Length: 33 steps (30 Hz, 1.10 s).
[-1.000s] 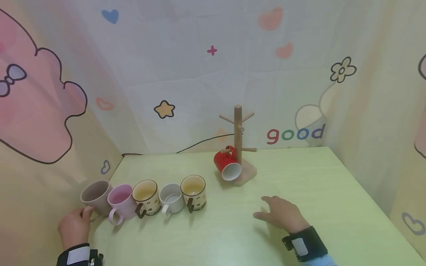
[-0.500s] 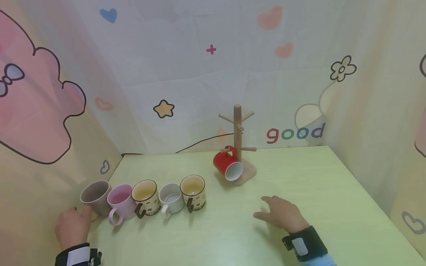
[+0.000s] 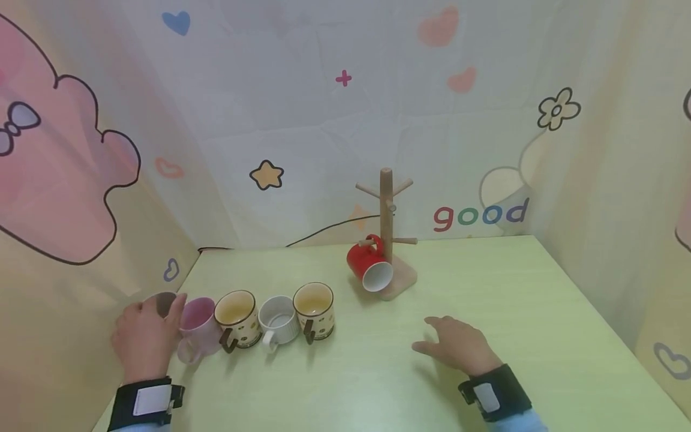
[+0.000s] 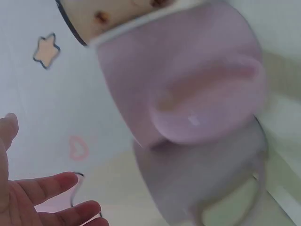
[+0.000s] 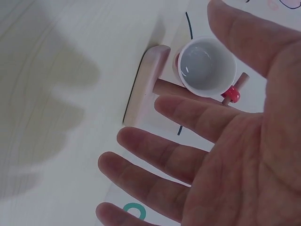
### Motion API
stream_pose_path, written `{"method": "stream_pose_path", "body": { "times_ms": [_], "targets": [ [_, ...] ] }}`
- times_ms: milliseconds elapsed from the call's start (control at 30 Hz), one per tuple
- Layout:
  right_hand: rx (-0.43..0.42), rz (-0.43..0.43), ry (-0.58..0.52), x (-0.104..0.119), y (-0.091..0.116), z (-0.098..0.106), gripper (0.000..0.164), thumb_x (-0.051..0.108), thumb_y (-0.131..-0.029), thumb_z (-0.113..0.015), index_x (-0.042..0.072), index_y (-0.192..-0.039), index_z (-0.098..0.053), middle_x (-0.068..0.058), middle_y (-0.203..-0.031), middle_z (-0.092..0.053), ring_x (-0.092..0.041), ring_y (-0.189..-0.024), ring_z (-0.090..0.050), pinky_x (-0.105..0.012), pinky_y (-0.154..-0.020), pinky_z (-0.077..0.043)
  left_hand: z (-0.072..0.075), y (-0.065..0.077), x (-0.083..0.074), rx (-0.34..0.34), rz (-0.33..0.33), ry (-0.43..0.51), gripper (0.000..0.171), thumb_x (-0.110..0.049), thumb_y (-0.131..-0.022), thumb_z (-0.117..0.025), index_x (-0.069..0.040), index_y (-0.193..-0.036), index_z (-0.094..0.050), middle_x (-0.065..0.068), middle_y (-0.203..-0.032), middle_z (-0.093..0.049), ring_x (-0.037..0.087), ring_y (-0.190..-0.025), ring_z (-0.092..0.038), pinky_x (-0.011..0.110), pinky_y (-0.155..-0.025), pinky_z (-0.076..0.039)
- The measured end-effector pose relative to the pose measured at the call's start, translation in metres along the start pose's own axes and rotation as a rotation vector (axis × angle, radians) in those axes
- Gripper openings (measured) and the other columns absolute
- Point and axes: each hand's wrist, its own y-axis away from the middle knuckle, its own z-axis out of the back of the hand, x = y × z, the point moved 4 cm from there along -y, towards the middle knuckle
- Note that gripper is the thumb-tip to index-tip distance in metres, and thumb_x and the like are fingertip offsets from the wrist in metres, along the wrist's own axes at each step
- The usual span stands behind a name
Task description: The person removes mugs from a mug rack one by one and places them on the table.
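Observation:
At the left end of the row, my left hand [image 3: 147, 337] is held above the table, overlapping the grey-brown mug [image 3: 165, 303] and reaching toward the pink mug [image 3: 201, 330] in the head view. In the left wrist view its fingers [image 4: 51, 186] are spread with nothing between them; the pink mug's handle [image 4: 207, 127] and the grey-brown mug [image 4: 202, 174] show apart from them, blurred. My right hand [image 3: 459, 345] hovers over the table's right half, fingers loosely extended and holding nothing. Beyond it, a red mug [image 3: 368, 264] hangs by its handle on a wooden mug tree [image 3: 386, 222].
Right of the pink mug stand a dotted cream mug [image 3: 237, 318], a small white ribbed mug [image 3: 279, 324] and another dotted cream mug [image 3: 314, 312], handles toward me. A printed curtain [image 3: 302, 108] closes off the back of the light table [image 3: 345, 390].
My left hand has left the grey-brown mug's handle and moved up and to the right, fingers opening. The right hand stays in place, and the mugs have not visibly moved.

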Motion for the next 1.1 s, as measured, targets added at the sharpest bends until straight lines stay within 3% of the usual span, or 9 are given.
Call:
{"method": "stream_pose_path", "body": {
  "times_ms": [367, 733, 1100],
  "targets": [
    [0.007, 0.017, 0.009, 0.000, -0.006, 0.001, 0.069, 0.053, -0.086, -0.070, 0.003, -0.132, -0.060, -0.021, -0.117, -0.066, -0.040, -0.109, -0.062, -0.059, -0.087, -0.050, -0.010, 0.006, -0.081, 0.043, -0.288, 0.020, 0.074, -0.059, -0.099, -0.047, 0.008, -0.127, -0.058, 0.036, -0.125, -0.053, 0.055, -0.113, -0.050, 0.070, -0.086, -0.039],
    [0.009, 0.025, 0.028, 0.001, -0.010, 0.004, 0.069, 0.053, -0.086, -0.070, 0.002, -0.131, -0.061, -0.022, -0.117, -0.066, -0.040, -0.108, -0.062, -0.058, -0.087, -0.050, -0.037, 0.012, -0.149, 0.167, -0.412, 0.041, 0.068, -0.055, -0.096, -0.056, 0.004, -0.130, -0.060, 0.032, -0.130, -0.054, 0.049, -0.117, -0.052, 0.063, -0.092, -0.042],
    [-0.002, 0.046, 0.042, 0.003, -0.015, 0.010, 0.067, 0.051, -0.087, -0.071, 0.001, -0.131, -0.061, -0.022, -0.115, -0.066, -0.040, -0.107, -0.062, -0.057, -0.086, -0.051, -0.058, 0.023, -0.208, 0.286, -0.506, 0.019, 0.068, -0.059, -0.096, -0.054, -0.002, -0.133, -0.060, 0.025, -0.133, -0.055, 0.041, -0.120, -0.052, 0.057, -0.097, -0.043]
  ]
}}
